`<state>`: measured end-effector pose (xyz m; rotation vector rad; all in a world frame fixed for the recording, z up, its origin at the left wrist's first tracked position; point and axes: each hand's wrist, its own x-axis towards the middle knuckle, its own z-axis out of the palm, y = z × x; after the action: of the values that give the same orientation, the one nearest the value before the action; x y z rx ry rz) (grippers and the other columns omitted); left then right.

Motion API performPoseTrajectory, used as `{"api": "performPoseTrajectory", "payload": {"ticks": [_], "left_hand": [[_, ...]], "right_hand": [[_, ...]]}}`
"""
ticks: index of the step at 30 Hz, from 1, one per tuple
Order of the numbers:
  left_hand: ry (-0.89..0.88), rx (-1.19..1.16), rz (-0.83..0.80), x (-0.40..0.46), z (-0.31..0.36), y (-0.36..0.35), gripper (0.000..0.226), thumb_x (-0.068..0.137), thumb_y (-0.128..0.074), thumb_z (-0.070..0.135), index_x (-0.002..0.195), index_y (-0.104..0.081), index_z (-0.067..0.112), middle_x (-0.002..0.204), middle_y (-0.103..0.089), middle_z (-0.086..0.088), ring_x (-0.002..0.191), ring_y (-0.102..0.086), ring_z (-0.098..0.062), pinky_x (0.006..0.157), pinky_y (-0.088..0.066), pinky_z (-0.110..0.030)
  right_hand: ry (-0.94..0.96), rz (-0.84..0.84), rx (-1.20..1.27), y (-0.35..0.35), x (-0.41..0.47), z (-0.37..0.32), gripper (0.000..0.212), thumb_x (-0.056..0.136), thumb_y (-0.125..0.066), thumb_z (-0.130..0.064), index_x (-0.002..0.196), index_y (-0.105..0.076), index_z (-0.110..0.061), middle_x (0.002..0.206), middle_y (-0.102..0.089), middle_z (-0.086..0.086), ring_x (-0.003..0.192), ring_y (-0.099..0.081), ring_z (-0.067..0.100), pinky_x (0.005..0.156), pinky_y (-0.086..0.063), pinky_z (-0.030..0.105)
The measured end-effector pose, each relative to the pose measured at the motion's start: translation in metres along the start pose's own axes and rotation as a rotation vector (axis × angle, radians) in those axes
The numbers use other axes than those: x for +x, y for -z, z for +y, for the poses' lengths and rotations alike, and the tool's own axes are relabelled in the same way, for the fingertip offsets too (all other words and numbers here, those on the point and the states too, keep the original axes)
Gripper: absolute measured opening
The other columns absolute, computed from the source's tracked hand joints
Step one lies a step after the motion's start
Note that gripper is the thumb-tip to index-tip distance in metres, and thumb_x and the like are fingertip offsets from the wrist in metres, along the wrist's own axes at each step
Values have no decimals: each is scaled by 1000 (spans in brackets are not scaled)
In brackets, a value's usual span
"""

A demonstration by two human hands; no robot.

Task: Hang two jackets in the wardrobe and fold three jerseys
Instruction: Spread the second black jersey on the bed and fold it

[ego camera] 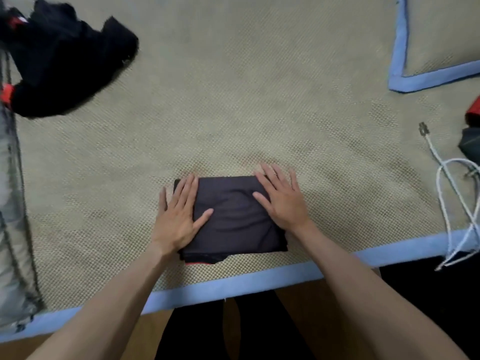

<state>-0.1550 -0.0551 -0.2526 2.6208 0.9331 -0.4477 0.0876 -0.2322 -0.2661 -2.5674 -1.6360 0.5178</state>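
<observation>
A woven tan mat [233, 105] with a light blue border covers most of what you see, and it lies on a wooden floor [145, 331] at the near edge. A second mat of the same weave and trim [441, 35] sits at the upper right. At the upper left, a crumpled black garment with red patches [65, 61] lies in a heap on the mat, well apart from your hands. Near the mat's front edge, the folded dark jersey [231, 216] sits as a neat rectangle with a sliver of red showing beneath its near side. Your left hand [176, 216] and right hand [280, 198] press flat on its two sides, fingers straight and spread, gripping nothing. A white cable [452, 193] trails over the mat's right edge. No brand, label or writing can be read on anything.
</observation>
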Motion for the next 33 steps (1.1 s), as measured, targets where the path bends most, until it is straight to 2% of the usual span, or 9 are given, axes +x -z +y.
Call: {"api": "performPoseTrajectory", "payload": {"ticks": [2, 4, 6, 8, 10, 15, 21, 29, 33], "left_hand": [[47, -10, -37, 5, 4, 11, 90, 88, -50, 71, 156, -27, 16, 159, -37, -3, 146, -34, -24, 119, -21, -51], [58, -148, -186, 18, 8, 34, 76, 77, -57, 73, 131, -55, 20, 120, -67, -4, 113, -61, -30, 97, -46, -43], [42, -407, -353, 30, 14, 70, 54, 69, -60, 72, 98, -66, 27, 85, -72, 13, 87, -68, -20, 75, -49, -33], [-5, -576, -403, 33, 24, 112, 32, 71, -78, 55, 77, -68, 26, 65, -64, 17, 68, -59, -5, 65, -44, -29], [-92, -651, -453, 35, 40, 161, 20, 79, -84, 34, 73, -69, 24, 63, -62, 11, 62, -55, -1, 62, -42, -27], [-492, -618, -522, 25, 112, 311, 8, 84, -81, 27, 81, -73, 26, 74, -72, 7, 68, -64, -2, 63, -47, -20], [-1048, -536, -479, -72, 224, 463, 10, 81, -82, 25, 88, -76, 21, 80, -76, 4, 74, -67, -4, 66, -49, -21], [-1600, -402, -522, -280, 328, 561, 27, 76, -85, 30, 93, -76, 12, 89, -76, -13, 84, -75, -22, 71, -57, -34], [-1836, -393, -591, -397, 359, 566, 21, 74, -85, 30, 83, -74, 15, 76, -72, -11, 70, -66, -11, 63, -51, -26]], "right_hand": [[-24, -39, 126, 13, 1, -6, 65, 99, -41, -64, 143, -53, -18, 158, -44, 4, 147, -38, 27, 121, -27, 54], [-99, -62, 262, 29, -5, -9, 50, 88, -57, -65, 109, -61, -20, 118, -63, 4, 112, -60, 29, 95, -47, 43], [-240, -123, 482, 48, -17, -9, 40, 81, -71, -61, 85, -49, -28, 83, -58, -2, 81, -60, 24, 71, -44, 40], [-408, -100, 739, 68, -34, -11, 52, 73, -80, -61, 78, -41, -29, 70, -53, -7, 68, -53, 16, 64, -41, 38], [-469, 14, 898, 102, -52, -12, 57, 65, -83, -66, 76, -41, -29, 66, -48, -9, 62, -45, 9, 61, -38, 35], [-581, 344, 969, 272, -139, -32, 61, 64, -88, -59, 78, -41, -22, 66, -48, -11, 66, -45, 9, 62, -33, 32], [-729, 802, 712, 435, -309, -125, 56, 66, -87, -56, 82, -44, -23, 69, -45, -17, 65, -41, 0, 63, -32, 23], [-980, 1188, 394, 527, -532, -300, 52, 67, -92, -47, 81, -47, -25, 60, -48, -20, 59, -39, 0, 57, -31, 22], [-1101, 1290, 284, 533, -628, -401, 49, 71, -92, -39, 79, -46, -22, 55, -46, -20, 55, -36, 0, 55, -27, 21]]}}
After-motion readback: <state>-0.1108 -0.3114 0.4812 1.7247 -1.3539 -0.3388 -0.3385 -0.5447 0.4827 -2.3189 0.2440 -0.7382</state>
